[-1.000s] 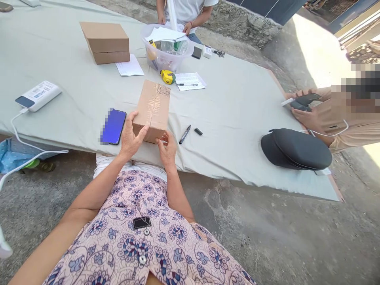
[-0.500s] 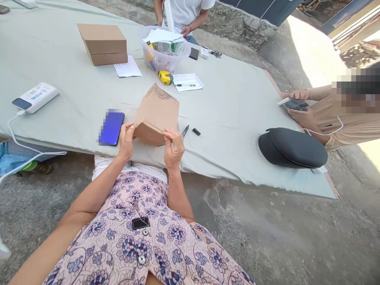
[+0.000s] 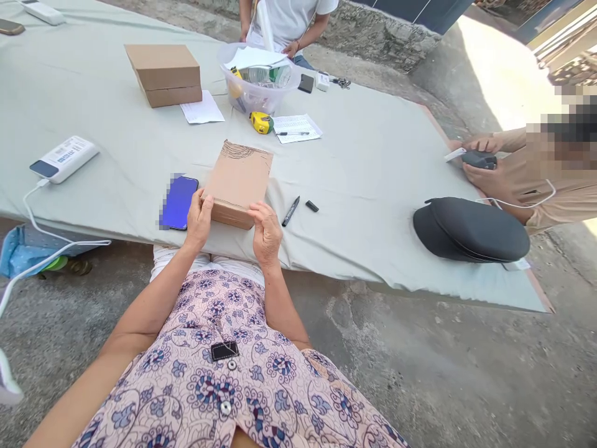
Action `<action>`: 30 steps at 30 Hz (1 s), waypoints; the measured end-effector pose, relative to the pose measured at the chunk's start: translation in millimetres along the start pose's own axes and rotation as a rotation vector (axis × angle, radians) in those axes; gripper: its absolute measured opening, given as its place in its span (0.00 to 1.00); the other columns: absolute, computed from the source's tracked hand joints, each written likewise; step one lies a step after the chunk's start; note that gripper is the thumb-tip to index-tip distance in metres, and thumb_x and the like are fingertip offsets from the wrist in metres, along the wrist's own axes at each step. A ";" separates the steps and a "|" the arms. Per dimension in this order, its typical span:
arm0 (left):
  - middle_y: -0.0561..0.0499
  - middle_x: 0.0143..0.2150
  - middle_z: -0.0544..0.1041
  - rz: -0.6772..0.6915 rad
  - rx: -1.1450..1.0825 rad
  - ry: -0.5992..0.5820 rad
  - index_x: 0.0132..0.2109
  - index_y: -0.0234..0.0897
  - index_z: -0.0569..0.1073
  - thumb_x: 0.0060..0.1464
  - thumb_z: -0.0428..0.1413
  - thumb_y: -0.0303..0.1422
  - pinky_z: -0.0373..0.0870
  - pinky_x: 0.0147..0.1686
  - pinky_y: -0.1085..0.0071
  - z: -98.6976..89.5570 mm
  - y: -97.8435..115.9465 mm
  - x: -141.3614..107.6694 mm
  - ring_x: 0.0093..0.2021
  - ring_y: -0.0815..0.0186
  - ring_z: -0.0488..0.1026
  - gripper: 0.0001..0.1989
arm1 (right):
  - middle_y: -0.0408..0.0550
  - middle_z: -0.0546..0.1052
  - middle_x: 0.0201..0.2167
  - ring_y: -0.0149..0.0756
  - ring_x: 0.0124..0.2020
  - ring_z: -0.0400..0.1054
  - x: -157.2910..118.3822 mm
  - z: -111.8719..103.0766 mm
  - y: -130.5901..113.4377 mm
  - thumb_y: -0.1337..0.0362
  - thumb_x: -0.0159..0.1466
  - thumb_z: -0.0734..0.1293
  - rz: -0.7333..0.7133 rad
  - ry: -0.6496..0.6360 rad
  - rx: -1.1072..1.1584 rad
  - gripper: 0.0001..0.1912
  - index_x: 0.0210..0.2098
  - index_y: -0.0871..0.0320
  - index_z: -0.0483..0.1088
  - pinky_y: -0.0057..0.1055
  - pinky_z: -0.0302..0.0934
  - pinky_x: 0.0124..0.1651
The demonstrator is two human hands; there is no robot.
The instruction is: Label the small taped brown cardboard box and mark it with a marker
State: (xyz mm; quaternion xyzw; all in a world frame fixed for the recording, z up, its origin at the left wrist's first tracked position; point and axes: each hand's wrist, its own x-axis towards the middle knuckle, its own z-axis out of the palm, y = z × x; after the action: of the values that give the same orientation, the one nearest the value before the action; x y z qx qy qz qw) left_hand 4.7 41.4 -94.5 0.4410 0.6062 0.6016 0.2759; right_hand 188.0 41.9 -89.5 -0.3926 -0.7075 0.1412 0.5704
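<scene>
At the tabletop's [image 3: 373, 168] near edge, two hands, left [image 3: 199, 219] and right [image 3: 265, 231], grip one box [image 3: 239, 180] by its near corners. One phone [image 3: 178, 201] lies left; one marker [image 3: 290, 211] and cap [image 3: 312, 206] right. Two stacked boxes [image 3: 164, 74] sit far left.

We cannot see the screen of the phone [image 3: 178, 202], since it is blurred out. The print on the paper sheet [image 3: 296, 127] is too small for us to read. The top edge cuts off the standing person [image 3: 284, 18] above the chest. Our fingers [image 3: 257, 213] hide the near edge of the box [image 3: 237, 180].
</scene>
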 end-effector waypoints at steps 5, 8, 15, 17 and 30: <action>0.40 0.59 0.76 0.013 0.007 -0.012 0.59 0.37 0.71 0.63 0.51 0.60 0.68 0.63 0.57 -1.7 -0.8 1.9 0.60 0.53 0.72 0.33 | 0.52 0.81 0.50 0.38 0.54 0.77 -4.4 -1.5 6.7 0.58 0.72 0.65 0.103 0.110 0.059 0.09 0.46 0.53 0.76 0.39 0.75 0.55; 0.39 0.60 0.76 0.031 0.054 0.000 0.60 0.37 0.71 0.65 0.50 0.56 0.66 0.65 0.56 -0.2 2.2 0.1 0.62 0.53 0.72 0.30 | 0.51 0.82 0.48 0.39 0.52 0.77 -4.0 -2.3 7.6 0.57 0.72 0.66 0.107 0.106 0.057 0.09 0.42 0.52 0.77 0.41 0.74 0.57; 0.35 0.68 0.67 0.323 0.344 0.078 0.66 0.37 0.65 0.68 0.49 0.44 0.58 0.71 0.54 1.5 14.9 -6.9 0.71 0.53 0.62 0.26 | 0.50 0.82 0.44 0.40 0.49 0.78 -6.2 5.1 -3.6 0.56 0.72 0.66 0.050 0.107 0.003 0.10 0.39 0.51 0.77 0.42 0.74 0.54; 0.32 0.68 0.65 0.340 0.453 0.051 0.63 0.34 0.70 0.68 0.48 0.43 0.56 0.72 0.51 1.7 20.0 -9.3 0.72 0.50 0.61 0.24 | 0.50 0.82 0.43 0.40 0.49 0.78 -7.1 7.1 -5.5 0.57 0.72 0.66 0.037 0.106 0.001 0.09 0.39 0.51 0.77 0.42 0.73 0.55; 0.25 0.77 0.49 0.221 0.894 -0.138 0.72 0.30 0.63 0.51 0.61 0.62 0.50 0.70 0.32 3.2 59.5 -23.1 0.77 0.29 0.43 0.53 | 0.50 0.81 0.44 0.39 0.50 0.77 -8.9 10.2 -4.3 0.55 0.72 0.66 0.097 0.052 0.194 0.09 0.44 0.51 0.74 0.36 0.77 0.46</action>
State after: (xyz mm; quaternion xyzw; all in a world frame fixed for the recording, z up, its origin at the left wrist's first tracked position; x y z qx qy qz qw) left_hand 30.1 16.3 -41.6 0.6176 0.7356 0.2763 0.0330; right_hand 177.3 35.2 -96.1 -0.3729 -0.6556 0.2262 0.6165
